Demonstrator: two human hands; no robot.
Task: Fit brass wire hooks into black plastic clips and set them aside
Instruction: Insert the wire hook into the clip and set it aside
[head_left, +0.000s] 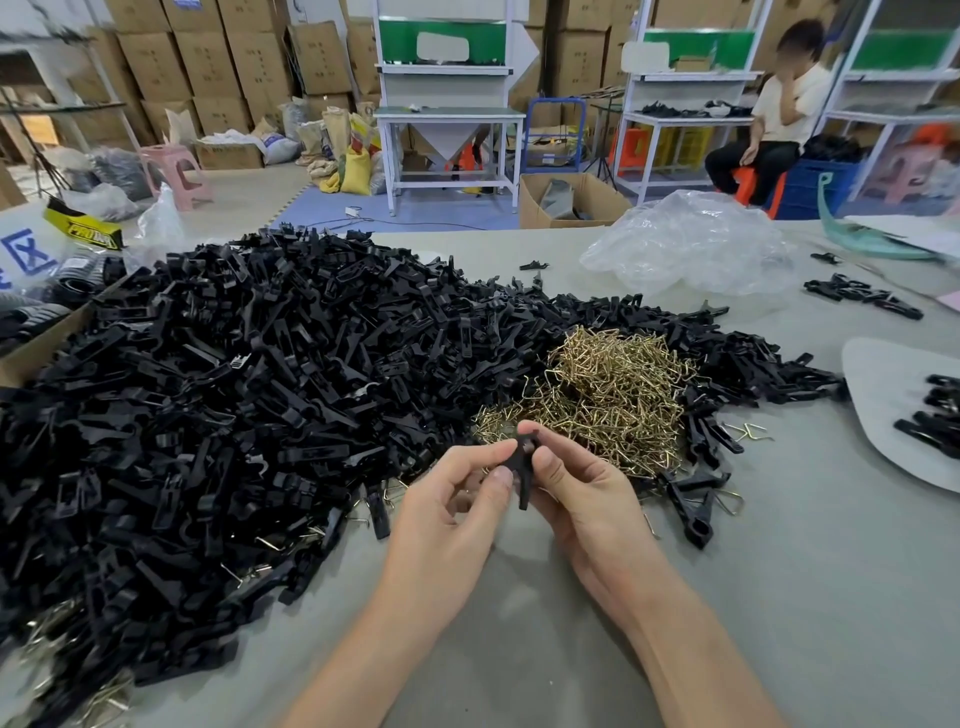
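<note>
Cartons (208, 57) line the far wall of a storeroom, and the grey desk (519, 649) in front carries a broad clip heap (234, 389) on the left, with a smaller mound of brass hooks (613, 395) against its near right edge. Both hands meet just short of that mound and share one clip (524, 467). The left hand (441, 509) pinches it between thumb and forefinger, and the right hand (582, 493) does the same from the other side, with the other fingers loosely curled. Held clear of the desk, the clip has its long axis running away from the person, wide forked end toward the hooks and narrow tail pointing back. It is matt black, and I cannot tell whether a hook already sits in it. Loose hooks lie just beyond the fingertips and a little rightward, so the right hand is nearer for fetching one.
</note>
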